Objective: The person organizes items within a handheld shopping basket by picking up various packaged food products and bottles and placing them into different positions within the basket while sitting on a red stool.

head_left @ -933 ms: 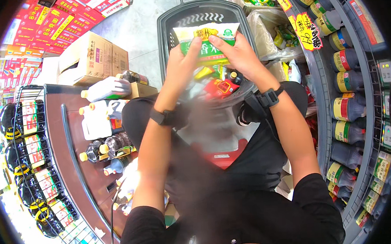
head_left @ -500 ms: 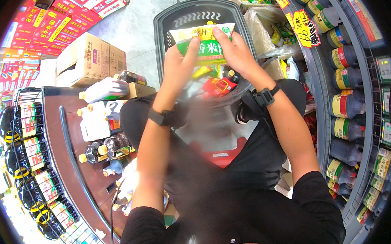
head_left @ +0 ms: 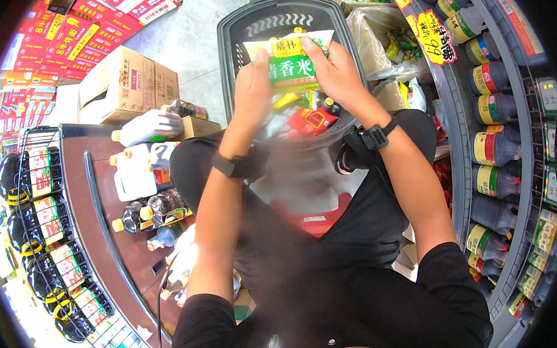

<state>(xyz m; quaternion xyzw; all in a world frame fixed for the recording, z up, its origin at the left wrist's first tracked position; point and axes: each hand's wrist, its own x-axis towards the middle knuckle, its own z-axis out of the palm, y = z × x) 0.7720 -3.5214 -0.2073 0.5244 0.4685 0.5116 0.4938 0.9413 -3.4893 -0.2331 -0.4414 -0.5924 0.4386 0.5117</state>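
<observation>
A soft cream, yellow and green pouch (head_left: 293,66) is held up over a black shopping basket (head_left: 227,63). My left hand (head_left: 253,90) grips its left side, thumb on the front. At its upper right corner, my right hand (head_left: 339,76) pinches it with the thumb pressed on the front. The backs of the pouch and most of my fingers are hidden. Below it in the basket lie a red packet (head_left: 307,123), a dark bottle with a black cap (head_left: 332,107) and some yellow packets (head_left: 285,101).
Cartons with bagged packets (head_left: 404,44) stand right of the basket, beside a shelf of dark bottles (head_left: 494,147). On the left are a cardboard box (head_left: 122,81), white jugs (head_left: 134,175) on a brown surface (head_left: 91,136), a wire rack (head_left: 47,205) and stacked red cartons (head_left: 76,39).
The pouch has tilted slightly, so its front shows more fully. My left hand has shifted a little left and down along its edge; my right hand has barely moved.
</observation>
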